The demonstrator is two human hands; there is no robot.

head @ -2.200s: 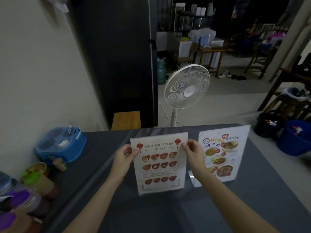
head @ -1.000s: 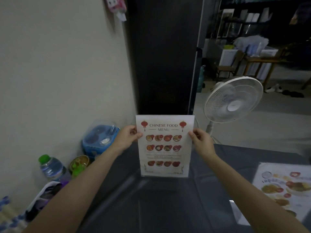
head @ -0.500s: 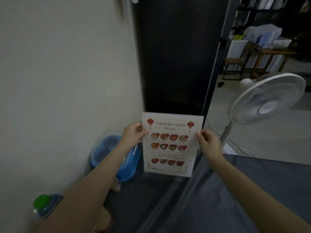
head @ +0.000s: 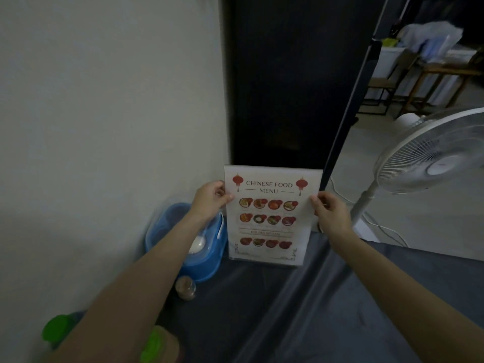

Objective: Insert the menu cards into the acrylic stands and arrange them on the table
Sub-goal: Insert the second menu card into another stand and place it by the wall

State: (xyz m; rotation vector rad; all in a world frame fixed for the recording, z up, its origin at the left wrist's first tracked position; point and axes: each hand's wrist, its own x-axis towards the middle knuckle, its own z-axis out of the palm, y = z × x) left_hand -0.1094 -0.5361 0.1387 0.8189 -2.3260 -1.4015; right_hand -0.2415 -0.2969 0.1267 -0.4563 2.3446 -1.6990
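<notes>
An acrylic stand with the Chinese food menu card (head: 269, 218) inside it stands upright at the far edge of the dark grey table (head: 301, 310), its base on or just above the cloth. My left hand (head: 210, 199) pinches its upper left edge. On the opposite edge, my right hand (head: 328, 210) grips the stand. The second menu stand is out of view.
A blue lidded container (head: 207, 247) sits just left of the stand against the wall. A small jar (head: 185, 287) and green-capped bottles (head: 56, 330) lie along the left side. A white pedestal fan (head: 429, 158) stands beyond the table on the right.
Both hands carried the Chinese menu stand from the table's middle to the far left corner beside the blue container. My view swung left, and the second menu stand left the frame.
</notes>
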